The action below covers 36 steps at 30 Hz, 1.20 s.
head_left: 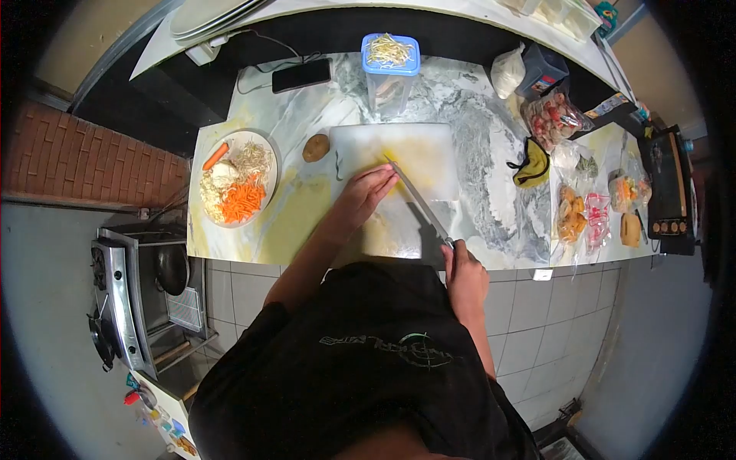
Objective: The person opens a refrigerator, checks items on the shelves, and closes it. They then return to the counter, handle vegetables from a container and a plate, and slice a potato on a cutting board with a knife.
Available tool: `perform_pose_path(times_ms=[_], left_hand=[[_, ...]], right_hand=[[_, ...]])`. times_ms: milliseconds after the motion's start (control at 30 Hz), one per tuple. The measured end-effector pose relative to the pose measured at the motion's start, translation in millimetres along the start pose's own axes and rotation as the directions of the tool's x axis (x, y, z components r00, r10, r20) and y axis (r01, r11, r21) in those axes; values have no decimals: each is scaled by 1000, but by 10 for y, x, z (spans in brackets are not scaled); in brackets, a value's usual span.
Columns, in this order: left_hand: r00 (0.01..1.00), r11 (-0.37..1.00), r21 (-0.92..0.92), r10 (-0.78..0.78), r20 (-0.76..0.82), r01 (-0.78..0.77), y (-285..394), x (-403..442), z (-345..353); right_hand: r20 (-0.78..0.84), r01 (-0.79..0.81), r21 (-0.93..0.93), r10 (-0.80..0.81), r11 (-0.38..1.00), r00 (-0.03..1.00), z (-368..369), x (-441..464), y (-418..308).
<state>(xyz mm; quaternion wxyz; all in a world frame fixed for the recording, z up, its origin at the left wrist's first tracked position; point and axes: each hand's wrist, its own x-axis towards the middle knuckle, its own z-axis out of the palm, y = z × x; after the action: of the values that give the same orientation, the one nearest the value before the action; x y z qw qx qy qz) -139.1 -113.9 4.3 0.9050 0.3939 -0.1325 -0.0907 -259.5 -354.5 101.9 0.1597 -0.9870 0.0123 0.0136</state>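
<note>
My right hand [466, 280] is wrapped round the handle of a long kitchen knife [420, 203] at the counter's front edge. Its blade slants up and left over the white cutting board [433, 142]. My left hand [370, 190] is closed at the blade's tip, fingers pressed together; whatever they hold is hidden. A small yellow bit [389, 156] shows just beyond the tip, on the yellow-stained board. Left of the board lies a brown potato [315, 148]. A plate [270, 153] further left bears shredded carrot [243, 199], a whole carrot [217, 156] and bean sprouts [253, 159].
Behind the board stands a blue-lidded container [389, 88] topped with bean sprouts. A phone [301, 75] lies back left. A yellow-and-black pouch [529, 162] and bagged food [571, 215] are at right. A gas stove [115, 307] stands lower left.
</note>
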Motion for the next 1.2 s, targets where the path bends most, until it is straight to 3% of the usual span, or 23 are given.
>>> perform_pose_path(times_ms=[67, 133, 233, 400, 567, 767, 833, 1000, 1200], left_hand=[[998, 996, 70, -54, -45, 57, -3, 61, -27], [888, 927, -258, -346, -302, 273, 47, 153, 37], [867, 918, -261, -375, -329, 299, 94, 188, 67], [860, 916, -276, -377, -344, 291, 163, 271, 135], [845, 907, -284, -402, -354, 312, 44, 312, 35], [863, 910, -303, -381, -333, 285, -179, 288, -200], [898, 931, -223, -344, -274, 288, -185, 267, -239], [893, 920, -288, -348, -286, 267, -152, 260, -195], [923, 918, -327, -308, -232, 224, -152, 207, -196]], right_hand=[[-37, 17, -23, -18, 1000, 999, 13, 25, 11], [-70, 28, -40, -31, 999, 997, 3, 53, -6], [-116, 40, -68, -48, 997, 992, 1, 102, -10], [-47, -24, -55, 22, 998, 999, 0, 176, 13], [-148, 52, -103, -67, 993, 987, 33, 245, 32], [-153, 22, -96, -37, 995, 988, 87, 244, 7], [-143, 10, -111, -26, 994, 989, 82, 251, -5], [-86, -25, -141, 12, 990, 996, 18, 302, 17], [-75, -94, 25, 96, 995, 993, -23, 296, 194]])
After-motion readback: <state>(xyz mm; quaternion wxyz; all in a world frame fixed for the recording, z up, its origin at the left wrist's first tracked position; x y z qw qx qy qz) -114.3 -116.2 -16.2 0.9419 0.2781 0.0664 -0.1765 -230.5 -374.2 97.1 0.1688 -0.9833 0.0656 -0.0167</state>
